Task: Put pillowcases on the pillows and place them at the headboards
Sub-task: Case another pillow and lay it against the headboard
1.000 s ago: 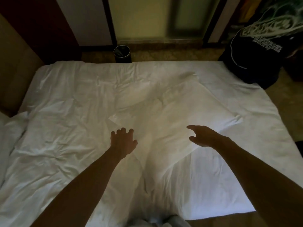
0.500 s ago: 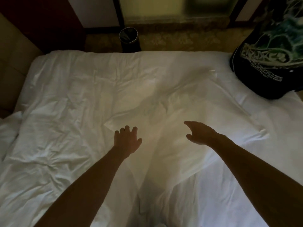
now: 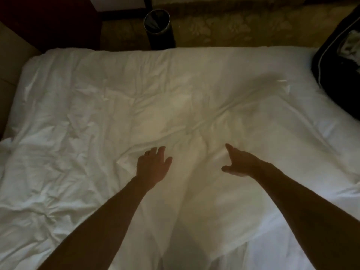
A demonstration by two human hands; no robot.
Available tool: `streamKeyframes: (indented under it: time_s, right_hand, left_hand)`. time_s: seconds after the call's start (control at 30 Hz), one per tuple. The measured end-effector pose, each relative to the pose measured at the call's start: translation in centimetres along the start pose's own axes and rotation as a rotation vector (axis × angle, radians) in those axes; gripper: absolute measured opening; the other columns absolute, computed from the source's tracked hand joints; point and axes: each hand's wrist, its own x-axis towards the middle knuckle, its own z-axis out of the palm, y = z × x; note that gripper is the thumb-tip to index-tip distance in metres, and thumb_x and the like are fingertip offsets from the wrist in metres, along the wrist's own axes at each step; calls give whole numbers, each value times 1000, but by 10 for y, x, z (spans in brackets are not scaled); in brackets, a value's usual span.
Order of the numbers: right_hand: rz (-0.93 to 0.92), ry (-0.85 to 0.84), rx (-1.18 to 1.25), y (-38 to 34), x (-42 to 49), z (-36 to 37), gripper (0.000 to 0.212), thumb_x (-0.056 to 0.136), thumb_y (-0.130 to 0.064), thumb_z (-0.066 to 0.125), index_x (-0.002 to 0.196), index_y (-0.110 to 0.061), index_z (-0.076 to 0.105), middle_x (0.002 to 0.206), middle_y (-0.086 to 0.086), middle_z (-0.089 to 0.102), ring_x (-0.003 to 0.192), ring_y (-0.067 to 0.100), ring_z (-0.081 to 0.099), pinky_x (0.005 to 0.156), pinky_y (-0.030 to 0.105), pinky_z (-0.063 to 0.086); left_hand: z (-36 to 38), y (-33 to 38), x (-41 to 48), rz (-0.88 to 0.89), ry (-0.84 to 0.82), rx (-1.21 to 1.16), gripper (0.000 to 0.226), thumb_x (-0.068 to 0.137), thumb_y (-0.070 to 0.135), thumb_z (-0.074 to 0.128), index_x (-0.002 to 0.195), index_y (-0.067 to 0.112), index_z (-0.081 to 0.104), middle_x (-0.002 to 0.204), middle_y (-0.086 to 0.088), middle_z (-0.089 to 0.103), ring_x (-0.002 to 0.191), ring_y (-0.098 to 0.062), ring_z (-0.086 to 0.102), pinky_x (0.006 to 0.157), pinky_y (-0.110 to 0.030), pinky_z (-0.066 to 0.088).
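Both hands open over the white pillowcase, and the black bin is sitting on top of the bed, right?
No. The head view shows the black bin on the floor beyond the far edge of the bed, not on it. The rest holds: left hand and right hand are open over the white pillowcase.

light: dim | floor: patterned carpet [image 3: 233, 26] | black bin [image 3: 158, 28] by bed [image 3: 78, 94] | dark bag [image 3: 339, 75] right

Over the bed [image 3: 81, 98] I see both my forearms bare up to the frame edge; my left hand [image 3: 153, 168] shows a dark band, maybe a ring, on one finger.
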Motion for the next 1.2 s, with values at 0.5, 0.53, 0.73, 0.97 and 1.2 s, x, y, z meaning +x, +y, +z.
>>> streamKeyframes:
  time_s: [0.5,0.53,0.73,0.97,1.2]
  right_hand:
    - [-79,-58,-88,17,18,21,103,83,-57,64,155,-31,-6,163,7,10,147,40,16,115,50,25]
    - [-84,-58,-77,17,17,18,101,84,-56,64,155,-31,-4,163,7,12,146,39,18,115,50,26]
    - [-58,47,-106,8,3,-9,82,94,-41,56,155,-25,5,150,8,42,129,30,50,103,45,44]
    - [-573,436,-350,-64,-29,-63,80,88,-23,66,153,-22,20,154,2,36,140,24,35,112,42,34]
    - [-430,197,-640,-96,-52,-43,42,92,-44,56,133,-34,50,138,-3,54,133,23,43,113,46,27]
  left_hand:
    - [11,19,66,3,-249,33,56,89,47,61,135,20,47,131,-7,58,120,-29,56,98,-40,45]
    - [11,23,63,39,-154,77,37,91,38,58,123,20,57,121,-6,65,111,-27,61,92,-37,46]
    - [-12,45,30,195,57,151,15,74,26,75,80,19,63,70,0,66,65,-21,63,66,-30,44]
    - [-54,48,-39,460,311,184,19,65,21,75,70,18,57,60,0,59,60,-22,55,70,-35,44]
    - [-68,41,-116,597,499,156,8,69,17,66,74,17,60,67,-1,60,69,-24,59,84,-40,45]
